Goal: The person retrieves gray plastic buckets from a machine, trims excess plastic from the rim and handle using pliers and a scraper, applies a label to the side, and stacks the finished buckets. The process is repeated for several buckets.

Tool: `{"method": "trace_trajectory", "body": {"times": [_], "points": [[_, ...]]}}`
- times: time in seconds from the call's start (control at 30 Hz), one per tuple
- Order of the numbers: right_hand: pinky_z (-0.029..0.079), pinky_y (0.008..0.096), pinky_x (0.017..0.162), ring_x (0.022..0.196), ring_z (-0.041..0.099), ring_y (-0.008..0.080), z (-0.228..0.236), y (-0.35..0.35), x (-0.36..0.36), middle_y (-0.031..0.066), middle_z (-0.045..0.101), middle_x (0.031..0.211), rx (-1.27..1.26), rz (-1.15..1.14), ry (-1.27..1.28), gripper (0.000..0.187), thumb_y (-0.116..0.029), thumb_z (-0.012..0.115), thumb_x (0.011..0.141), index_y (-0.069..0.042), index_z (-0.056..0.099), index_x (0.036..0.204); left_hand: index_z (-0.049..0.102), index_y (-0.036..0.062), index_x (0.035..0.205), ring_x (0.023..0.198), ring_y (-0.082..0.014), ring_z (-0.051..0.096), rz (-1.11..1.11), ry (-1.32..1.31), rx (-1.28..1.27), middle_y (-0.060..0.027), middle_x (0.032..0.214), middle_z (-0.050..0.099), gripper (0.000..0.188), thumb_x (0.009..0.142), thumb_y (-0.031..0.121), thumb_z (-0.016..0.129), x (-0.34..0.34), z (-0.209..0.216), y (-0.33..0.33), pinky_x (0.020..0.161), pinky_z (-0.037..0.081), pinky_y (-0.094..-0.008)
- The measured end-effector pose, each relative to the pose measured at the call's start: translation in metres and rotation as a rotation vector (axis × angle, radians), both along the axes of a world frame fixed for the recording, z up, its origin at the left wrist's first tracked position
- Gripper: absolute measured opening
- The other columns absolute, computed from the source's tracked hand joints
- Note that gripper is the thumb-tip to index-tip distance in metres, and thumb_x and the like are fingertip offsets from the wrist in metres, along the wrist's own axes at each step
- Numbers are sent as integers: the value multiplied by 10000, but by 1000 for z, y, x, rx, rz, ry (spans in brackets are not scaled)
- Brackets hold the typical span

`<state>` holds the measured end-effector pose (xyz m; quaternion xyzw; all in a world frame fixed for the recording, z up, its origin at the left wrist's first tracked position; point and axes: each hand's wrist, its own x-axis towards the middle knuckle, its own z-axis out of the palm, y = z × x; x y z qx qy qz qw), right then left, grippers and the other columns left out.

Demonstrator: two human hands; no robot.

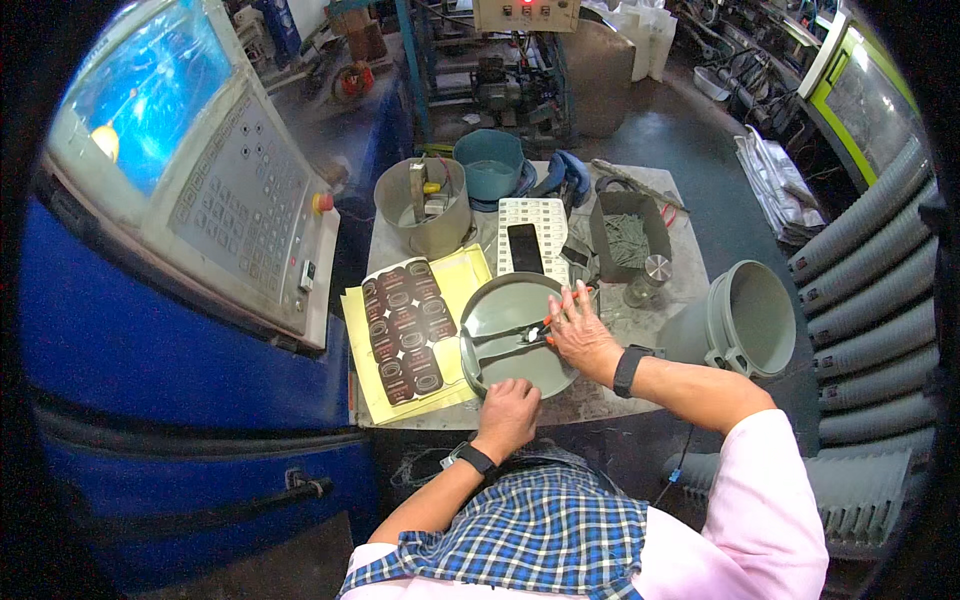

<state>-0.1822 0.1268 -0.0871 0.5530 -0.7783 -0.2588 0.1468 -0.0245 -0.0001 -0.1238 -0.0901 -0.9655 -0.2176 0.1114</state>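
A round grey plastic lid (pixel 525 365) with a raised rim and a band across its middle lies at the table's front. My left hand (pixel 508 415) is closed on the near rim of this lid. Over its right side, my right hand (pixel 583 335) holds a small pair of pliers with orange handles (pixel 550 322). The pliers' jaws point left, toward the lid's middle, beside a small pale spot. My palm and fingers partly cover the handles. To the left, a dark printed label sheet (pixel 405 330) rests on yellow sheets (pixel 463 275), next to the lid.
Behind the lid lie a black phone (pixel 525 248) and a white patterned sheet. A grey bucket (pixel 422 205), a teal tub (pixel 488 165) and a bin of screws or nails (pixel 628 240) stand farther back. Grey buckets (pixel 760 315) are at right, a machine control panel (pixel 245 200) at left.
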Motion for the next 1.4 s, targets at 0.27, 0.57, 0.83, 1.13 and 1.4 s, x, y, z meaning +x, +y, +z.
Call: {"method": "trace_trajectory", "body": {"times": [0.27, 0.57, 0.83, 1.13, 1.4], "points": [[413, 557, 805, 973, 494, 322, 1, -13, -7, 132, 547, 1005, 75, -7, -65, 310, -278, 458, 854, -75, 672, 949, 620, 72, 852, 834, -285, 548, 223, 117, 257, -105, 859, 601, 164, 769, 213, 636, -64, 12, -33, 702, 428, -401], [477, 407, 581, 794, 582, 242, 20, 13, -10, 90, 571, 924, -203, -118, -418, 187, -241, 521, 853, -103, 646, 873, 588, 83, 689, 707, -290, 561, 237, 108, 29, -108, 653, 604, 211, 743, 263, 682, -103, 40, -64, 637, 398, -405], [487, 494, 727, 871, 599, 402, -26, 141, 43, 240, 612, 914, -173, -1049, -943, 341, -307, 417, 911, -39, 613, 990, 645, 64, 776, 755, -306, 613, 158, 107, 118, -149, 755, 641, 244, 762, 307, 662, -203, 131, -31, 679, 464, -420], [484, 465, 817, 995, 572, 417, -149, 206, 83, 249, 547, 1146, -273, -1432, -1069, 355, -174, 548, 745, 8, 628, 1040, 656, 6, 950, 792, -219, 634, 241, 134, 345, -139, 884, 668, 234, 828, 204, 625, -172, 77, -59, 737, 478, -305], [443, 424, 865, 1048, 512, 323, -202, 183, -2, 162, 586, 1023, -775, -992, -771, 233, -171, 626, 736, -99, 652, 956, 652, -44, 851, 736, -130, 611, 744, -169, 532, -83, 789, 674, 167, 816, 111, 600, 32, -4, -91, 707, 477, -263]]}}
